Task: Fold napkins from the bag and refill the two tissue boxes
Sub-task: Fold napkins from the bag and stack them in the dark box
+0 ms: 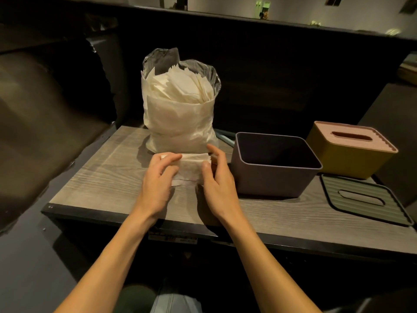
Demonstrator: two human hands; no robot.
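Fingers point(173, 158) of the left hand point(158, 177) curled over the left end of a folded napkin stack point(189, 170), thumb side tucked under, pinching it. Fingers of the right hand point(217, 175) bent round the stack's right end, thumb point(206, 170) pressed on its near face, forefinger arched over the top edge. Gripped from both ends, then, with the stack's long axis running left to right between the two hands, lower edge touching or just above the tabletop point(108, 177); cannot tell which.

Just right of the right fingers: an open purple box point(277, 179), lid off, nothing visible inside, long side roughly parallel to the stack. Nearer to the right hand, so probably a short sideways carry and a drop in, with little or no turning needed.

Just beyond the fingers: a clear plastic bag point(180, 114) standing upright, packed with loose napkins.

Farther right, past the purple box: a yellow box point(347, 152) with its pink slotted lid on. Nearer than that, flat on the tabletop: a green slotted lid point(363, 199).
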